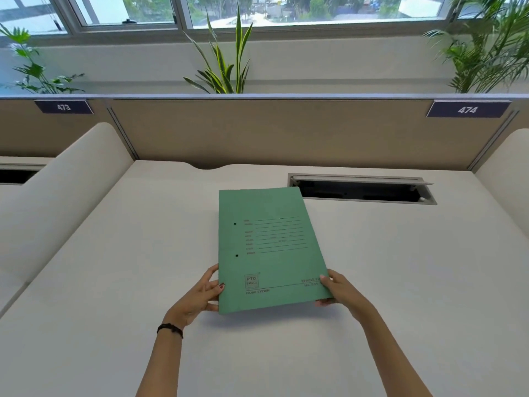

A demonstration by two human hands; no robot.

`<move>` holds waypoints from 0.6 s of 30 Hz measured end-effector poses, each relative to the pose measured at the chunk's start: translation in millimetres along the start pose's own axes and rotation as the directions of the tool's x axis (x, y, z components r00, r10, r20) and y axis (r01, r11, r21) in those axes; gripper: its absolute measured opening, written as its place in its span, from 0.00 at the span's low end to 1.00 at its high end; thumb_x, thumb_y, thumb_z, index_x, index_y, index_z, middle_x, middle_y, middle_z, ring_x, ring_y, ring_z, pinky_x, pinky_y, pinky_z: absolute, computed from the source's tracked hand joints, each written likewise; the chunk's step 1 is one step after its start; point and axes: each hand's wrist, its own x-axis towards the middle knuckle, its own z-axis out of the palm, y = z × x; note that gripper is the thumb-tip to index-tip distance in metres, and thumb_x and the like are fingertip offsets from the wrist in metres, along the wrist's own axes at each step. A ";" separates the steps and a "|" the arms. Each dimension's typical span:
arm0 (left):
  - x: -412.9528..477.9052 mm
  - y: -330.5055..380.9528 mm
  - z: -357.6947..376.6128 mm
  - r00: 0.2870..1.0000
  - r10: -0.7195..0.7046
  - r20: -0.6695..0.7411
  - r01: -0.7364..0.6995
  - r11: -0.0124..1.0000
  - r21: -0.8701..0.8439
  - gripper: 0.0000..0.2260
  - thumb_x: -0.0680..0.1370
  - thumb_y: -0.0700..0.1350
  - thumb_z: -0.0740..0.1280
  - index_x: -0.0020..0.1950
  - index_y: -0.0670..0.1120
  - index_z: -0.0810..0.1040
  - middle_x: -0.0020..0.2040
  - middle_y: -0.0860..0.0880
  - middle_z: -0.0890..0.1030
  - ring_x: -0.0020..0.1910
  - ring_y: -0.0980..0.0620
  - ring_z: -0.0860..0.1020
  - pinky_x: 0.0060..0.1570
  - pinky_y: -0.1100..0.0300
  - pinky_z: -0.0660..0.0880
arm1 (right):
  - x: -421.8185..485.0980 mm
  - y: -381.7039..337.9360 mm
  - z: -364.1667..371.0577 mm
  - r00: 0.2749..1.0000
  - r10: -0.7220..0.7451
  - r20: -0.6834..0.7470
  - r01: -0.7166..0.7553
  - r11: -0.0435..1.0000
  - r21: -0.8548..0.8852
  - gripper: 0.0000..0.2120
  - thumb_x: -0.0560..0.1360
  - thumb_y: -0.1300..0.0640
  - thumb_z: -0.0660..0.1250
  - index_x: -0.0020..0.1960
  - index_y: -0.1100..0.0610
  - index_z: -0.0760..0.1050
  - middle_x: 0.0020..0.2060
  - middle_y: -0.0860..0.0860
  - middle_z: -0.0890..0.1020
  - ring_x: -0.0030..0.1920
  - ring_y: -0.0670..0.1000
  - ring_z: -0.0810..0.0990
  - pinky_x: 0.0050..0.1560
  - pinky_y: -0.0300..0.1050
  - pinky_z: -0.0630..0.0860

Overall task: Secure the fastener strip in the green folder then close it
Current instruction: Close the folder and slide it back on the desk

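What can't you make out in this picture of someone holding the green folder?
- Fastener strip: head view, hidden inside the closed green folder.
- Small form print on the cover: too small and blurred.
- Fingers of left hand and right hand: partly under the folder.

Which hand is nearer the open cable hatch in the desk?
Right. The right hand grips the green folder's near right corner, below the cable hatch; the left hand holds the left corner, farther away.

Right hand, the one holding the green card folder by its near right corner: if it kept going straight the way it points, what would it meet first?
The right hand points forward and leftward, so it would meet the closed green card folder it already grips. Past that, bare white desk; the dark open cable slot lies off to the right, though depth is unclear.
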 end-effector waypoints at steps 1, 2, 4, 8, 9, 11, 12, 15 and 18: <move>3.8 1.6 -5.3 1.000 -0.003 -0.018 0.003 1.000 -0.001 0.23 0.80 0.43 0.61 0.69 0.62 0.58 0.55 0.51 0.84 0.52 0.51 0.83 0.43 0.54 0.81 | 5.7 -4.3 2.2 1.000 0.020 0.011 -0.020 1.000 -0.022 0.11 0.81 0.57 0.53 0.60 0.57 0.70 0.42 0.54 0.83 0.30 0.50 0.82 0.33 0.41 0.81; 6.6 3.2 -9.8 0.999 -0.005 -0.036 0.005 1.000 -0.004 0.22 0.80 0.43 0.60 0.69 0.62 0.59 0.55 0.52 0.84 0.52 0.52 0.83 0.43 0.55 0.81 | 10.5 -8.7 4.3 0.999 0.034 0.015 -0.033 0.998 -0.056 0.12 0.81 0.57 0.53 0.60 0.58 0.70 0.40 0.55 0.82 0.27 0.48 0.80 0.29 0.39 0.79; 12.2 6.1 -19.0 0.997 -0.003 -0.072 0.002 1.000 -0.014 0.21 0.81 0.43 0.60 0.69 0.60 0.60 0.55 0.53 0.84 0.52 0.53 0.83 0.43 0.55 0.81 | 21.8 -16.7 10.2 0.999 0.042 0.020 -0.040 0.995 -0.095 0.12 0.81 0.57 0.53 0.61 0.60 0.69 0.42 0.58 0.81 0.22 0.46 0.74 0.24 0.37 0.72; 29.6 11.5 -26.9 0.973 0.032 -0.229 -0.030 0.999 0.015 0.16 0.82 0.41 0.57 0.69 0.53 0.65 0.51 0.53 0.84 0.48 0.54 0.82 0.38 0.58 0.80 | 43.9 -29.0 25.5 0.998 0.059 -0.019 -0.059 0.998 -0.033 0.11 0.81 0.60 0.54 0.61 0.60 0.69 0.45 0.57 0.79 0.23 0.45 0.67 0.20 0.33 0.64; 35.7 12.8 -26.5 0.953 0.049 -0.300 -0.039 0.998 0.041 0.16 0.82 0.41 0.56 0.69 0.51 0.65 0.50 0.50 0.83 0.45 0.52 0.81 0.35 0.58 0.78 | 49.3 -31.4 29.7 0.997 0.066 -0.029 -0.066 0.998 -0.014 0.11 0.80 0.60 0.54 0.60 0.60 0.69 0.42 0.56 0.79 0.24 0.46 0.66 0.20 0.33 0.64; 47.6 14.2 -25.7 0.895 0.079 -0.439 -0.034 0.993 0.111 0.16 0.82 0.39 0.54 0.70 0.48 0.65 0.51 0.44 0.80 0.40 0.48 0.76 0.29 0.60 0.71 | 60.0 -34.2 38.4 0.994 0.084 -0.068 -0.083 0.996 0.021 0.11 0.80 0.61 0.54 0.60 0.62 0.70 0.39 0.54 0.79 0.24 0.47 0.66 0.21 0.33 0.64; 54.8 14.6 -27.0 0.867 0.091 -0.491 -0.021 0.989 0.147 0.17 0.82 0.39 0.53 0.70 0.47 0.65 0.52 0.43 0.80 0.39 0.47 0.75 0.28 0.61 0.68 | 67.8 -35.1 42.7 0.991 0.093 -0.100 -0.090 0.995 0.039 0.11 0.80 0.61 0.54 0.59 0.63 0.70 0.39 0.55 0.79 0.25 0.47 0.66 0.22 0.35 0.64; 70.7 15.2 -30.8 0.811 0.133 -0.570 0.005 0.972 0.234 0.14 0.82 0.41 0.54 0.66 0.46 0.70 0.47 0.44 0.81 0.32 0.46 0.75 0.30 0.58 0.70 | 88.1 -38.4 53.3 0.976 0.104 -0.190 -0.089 0.992 0.087 0.12 0.80 0.63 0.54 0.58 0.66 0.71 0.45 0.59 0.78 0.25 0.49 0.68 0.22 0.36 0.65; 86.0 15.1 -34.0 0.747 0.122 -0.653 0.012 0.980 0.197 0.12 0.81 0.41 0.55 0.62 0.43 0.73 0.49 0.38 0.81 0.33 0.48 0.72 0.30 0.60 0.68 | 107.3 -42.5 61.2 0.964 0.117 -0.241 -0.091 0.989 0.118 0.12 0.79 0.65 0.53 0.57 0.67 0.72 0.44 0.59 0.78 0.27 0.49 0.70 0.25 0.37 0.70</move>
